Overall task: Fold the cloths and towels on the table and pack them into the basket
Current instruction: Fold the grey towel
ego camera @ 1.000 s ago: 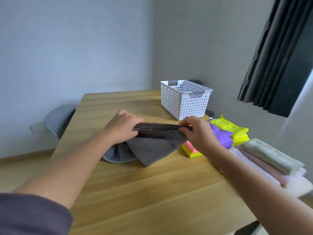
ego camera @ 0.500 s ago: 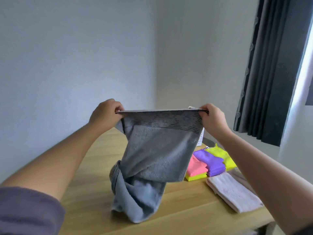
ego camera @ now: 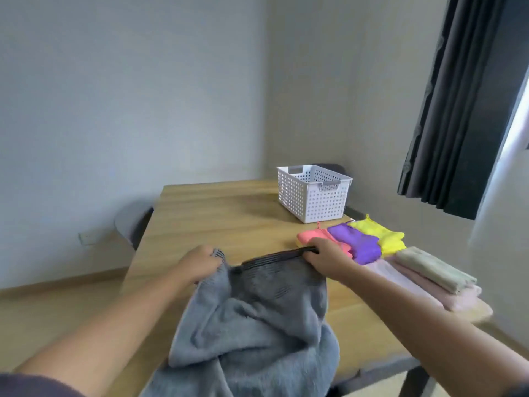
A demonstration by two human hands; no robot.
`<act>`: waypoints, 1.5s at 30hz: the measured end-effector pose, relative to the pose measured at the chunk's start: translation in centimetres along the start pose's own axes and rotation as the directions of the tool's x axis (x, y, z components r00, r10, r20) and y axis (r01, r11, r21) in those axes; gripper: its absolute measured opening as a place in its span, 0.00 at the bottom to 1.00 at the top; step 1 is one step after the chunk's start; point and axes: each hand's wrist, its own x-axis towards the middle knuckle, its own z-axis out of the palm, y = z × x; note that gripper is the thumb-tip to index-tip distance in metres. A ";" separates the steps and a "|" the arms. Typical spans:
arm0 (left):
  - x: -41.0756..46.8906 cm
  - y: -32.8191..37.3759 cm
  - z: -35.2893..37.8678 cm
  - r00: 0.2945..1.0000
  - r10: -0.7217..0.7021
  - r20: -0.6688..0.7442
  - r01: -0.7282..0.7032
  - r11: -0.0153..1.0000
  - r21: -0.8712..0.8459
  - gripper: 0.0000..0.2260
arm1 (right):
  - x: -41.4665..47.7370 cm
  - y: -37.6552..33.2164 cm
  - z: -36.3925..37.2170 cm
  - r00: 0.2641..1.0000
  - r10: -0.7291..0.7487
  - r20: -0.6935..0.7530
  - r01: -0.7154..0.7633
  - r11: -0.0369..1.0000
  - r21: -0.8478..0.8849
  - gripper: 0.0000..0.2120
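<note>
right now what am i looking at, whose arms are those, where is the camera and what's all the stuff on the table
There is no machine here: these are a person's two bare arms. The single picture comes from a wide-angle camera worn on their head, looking forward and down.

The left hand and right hand each grip the striped top edge of a grey towel. The rest of it lies bunched on the wooden table, toward the person.

To the right lie a pink cloth, a purple cloth and a yellow cloth, all folded small. Next to them is a stack of folded pale towels. A white basket full of small holes stands at the table's far side.
</note>
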 end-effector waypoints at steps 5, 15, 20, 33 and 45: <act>-2.9 -2.2 7.5 0.979 0.137 0.152 -0.167 0.963 0.211 0.10 | -2.5 1.4 6.1 0.887 -0.154 0.435 0.223 0.968 -0.112 0.14; 1.9 0.0 8.3 0.953 0.277 -0.122 -0.165 0.814 0.557 0.19 | 3.5 1.0 8.9 0.939 -0.261 0.225 0.326 0.883 -0.338 0.09; 9.5 2.6 0.5 0.886 0.362 -0.290 -0.100 0.759 0.643 0.18 | 11.8 -1.3 3.9 0.939 -0.326 -0.106 0.278 0.906 -0.319 0.12; 12.4 3.5 -7.0 0.780 0.073 -0.622 -0.263 0.939 -0.220 0.05 | 16.9 -5.2 -1.4 0.910 -0.186 -0.371 0.247 0.961 0.122 0.05; 1.4 -1.2 -2.5 0.963 -0.080 -0.257 -0.084 0.818 -0.569 0.10 | 4.9 -2.2 -1.1 0.992 -0.075 0.102 -0.004 0.785 0.620 0.05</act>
